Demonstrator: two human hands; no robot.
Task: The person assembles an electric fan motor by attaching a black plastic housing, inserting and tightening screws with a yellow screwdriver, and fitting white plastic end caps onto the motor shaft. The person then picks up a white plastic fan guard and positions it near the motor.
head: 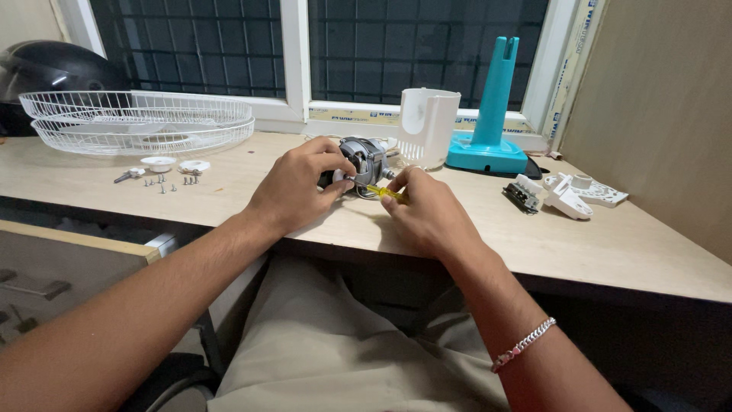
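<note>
Head view shows my left hand [293, 187] clasping the fan motor [364, 164] near the table's [625, 252] front edge, while my right hand [427, 210] pinches a yellow screwdriver [383, 191], shaft pointing left into the motor.

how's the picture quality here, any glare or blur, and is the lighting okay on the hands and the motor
Head view: even indoor light on the left hand, right hand and motor, with a small glint on the motor's metal; soft shadows under the hands; window dark, no glare; near forearms slightly soft and stretched by the wide lens.
</note>
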